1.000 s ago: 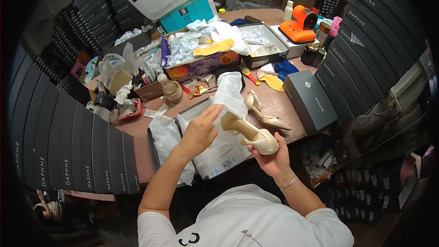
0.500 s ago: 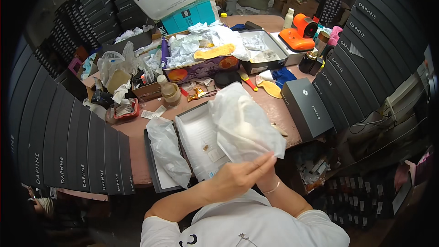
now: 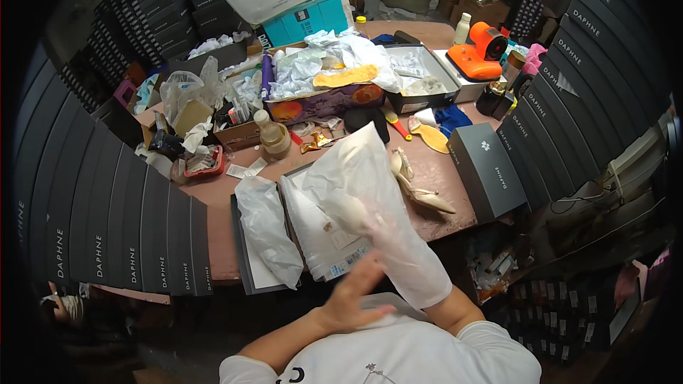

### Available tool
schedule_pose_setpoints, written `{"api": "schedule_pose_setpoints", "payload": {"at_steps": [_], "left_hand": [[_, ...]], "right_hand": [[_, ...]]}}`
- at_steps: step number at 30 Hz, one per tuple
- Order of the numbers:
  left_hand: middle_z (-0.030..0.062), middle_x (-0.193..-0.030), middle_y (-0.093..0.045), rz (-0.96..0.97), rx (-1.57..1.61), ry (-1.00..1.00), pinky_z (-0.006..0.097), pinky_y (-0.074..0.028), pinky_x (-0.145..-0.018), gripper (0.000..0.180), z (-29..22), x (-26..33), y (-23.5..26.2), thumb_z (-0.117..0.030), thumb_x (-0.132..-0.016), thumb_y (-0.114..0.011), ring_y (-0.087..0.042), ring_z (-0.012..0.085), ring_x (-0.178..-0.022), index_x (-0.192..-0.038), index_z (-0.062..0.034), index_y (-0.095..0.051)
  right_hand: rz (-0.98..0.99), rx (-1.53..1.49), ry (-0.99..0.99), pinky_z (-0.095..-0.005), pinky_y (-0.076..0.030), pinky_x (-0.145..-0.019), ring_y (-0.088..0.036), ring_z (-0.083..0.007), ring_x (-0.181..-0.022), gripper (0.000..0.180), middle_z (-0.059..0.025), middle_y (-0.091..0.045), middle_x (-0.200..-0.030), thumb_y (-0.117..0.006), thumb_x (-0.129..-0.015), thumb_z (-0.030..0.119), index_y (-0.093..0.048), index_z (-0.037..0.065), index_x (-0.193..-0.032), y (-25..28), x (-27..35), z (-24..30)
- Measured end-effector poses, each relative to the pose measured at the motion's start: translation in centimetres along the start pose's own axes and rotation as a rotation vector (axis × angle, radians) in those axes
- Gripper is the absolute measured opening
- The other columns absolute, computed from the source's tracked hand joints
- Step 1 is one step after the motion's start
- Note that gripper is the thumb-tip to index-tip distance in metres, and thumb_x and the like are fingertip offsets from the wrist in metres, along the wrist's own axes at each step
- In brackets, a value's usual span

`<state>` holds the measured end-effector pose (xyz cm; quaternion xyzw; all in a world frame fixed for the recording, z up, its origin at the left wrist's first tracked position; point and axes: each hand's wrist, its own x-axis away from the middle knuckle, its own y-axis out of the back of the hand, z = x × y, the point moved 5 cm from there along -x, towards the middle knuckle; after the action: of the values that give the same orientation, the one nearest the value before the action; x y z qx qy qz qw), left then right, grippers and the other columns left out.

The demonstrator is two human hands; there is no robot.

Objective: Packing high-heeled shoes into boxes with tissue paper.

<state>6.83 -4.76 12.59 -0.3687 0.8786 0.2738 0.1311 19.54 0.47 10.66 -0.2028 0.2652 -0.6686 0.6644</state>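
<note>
A translucent white plastic bag (image 3: 370, 185) is held up over the table's near edge, with a beige high-heeled shoe (image 3: 353, 206) showing dimly through it. My right hand (image 3: 411, 264) is inside the bag from below, covered by the plastic, and appears to grip that shoe. My left hand (image 3: 356, 300) hovers at the bag's lower edge with its fingers spread, holding nothing. The matching beige shoe (image 3: 420, 188) lies on its side on the table just right of the bag. Below the bag sits an open shoe box (image 3: 313, 245) lined with white paper.
A box lid (image 3: 242, 270) with another crumpled plastic bag (image 3: 267, 231) lies left of the open box. A closed grey shoe box (image 3: 491, 171) stands at the right. Paper, boxes, bottles and an orange device (image 3: 480, 57) crowd the far table. Stacked dark boxes wall both sides.
A second ago both hands held the bare beige shoe. It has since gone into the plastic bag, which now covers my right hand. My left hand has let go and dropped toward me.
</note>
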Motion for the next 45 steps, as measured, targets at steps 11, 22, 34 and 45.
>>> {"api": "schedule_pose_setpoints", "payload": {"at_steps": [11, 22, 34, 45], "left_hand": [[0.0105, -0.120, -0.056, -1.187, 0.852, 0.438, 0.041, -0.052, -0.092, 0.049, 9.6, 1.8, 13.7, -0.012, -0.085, -0.062, -0.059, 0.0255, -0.107, -0.129, -0.0044, -0.046], [0.0200, -0.122, -0.058, 0.203, -0.186, 0.396, 0.042, -0.042, -0.100, 0.054, 11.4, -1.9, 1.5, -0.015, -0.080, -0.071, -0.054, 0.0347, -0.114, -0.130, -0.0044, -0.051], [0.0183, -0.084, -0.062, 0.091, -0.661, 0.342, 0.042, -0.048, -0.068, 0.009, 21.5, -11.5, 14.1, -0.005, -0.073, -0.061, -0.061, 0.0367, -0.079, -0.080, 0.0003, -0.060], [0.0163, -0.108, -0.058, -0.379, 0.009, 0.381, 0.035, -0.051, -0.081, 0.037, 13.0, -2.8, 9.1, 0.004, -0.077, -0.056, -0.061, 0.0282, -0.097, -0.113, 0.0009, -0.055]], "right_hand": [[0.265, -0.161, -0.815, -0.0486, -0.029, -0.111, -0.037, -0.0333, -0.134, 0.078, -0.0149, -0.033, -0.149, -0.043, -0.093, 0.060, -0.014, 0.017, -0.152, 0.9, 5.3, -7.9], [-0.576, 0.171, 0.090, -0.0356, -0.049, -0.090, -0.061, -0.0215, -0.103, 0.053, -0.0101, -0.060, -0.115, -0.068, -0.085, 0.027, -0.047, 0.001, -0.127, 8.6, 5.7, 3.6], [0.160, 0.850, -0.348, -0.0360, -0.050, -0.074, -0.066, -0.0221, -0.086, 0.034, -0.0127, -0.068, -0.091, -0.065, -0.088, 0.030, -0.064, -0.003, -0.098, 1.6, -4.5, -4.5], [0.182, 0.574, -0.249, -0.0294, -0.054, -0.076, -0.066, -0.0239, -0.087, 0.058, -0.0219, -0.054, -0.120, -0.063, -0.088, 0.007, -0.039, 0.007, -0.141, 1.8, -6.9, -8.1]]}}
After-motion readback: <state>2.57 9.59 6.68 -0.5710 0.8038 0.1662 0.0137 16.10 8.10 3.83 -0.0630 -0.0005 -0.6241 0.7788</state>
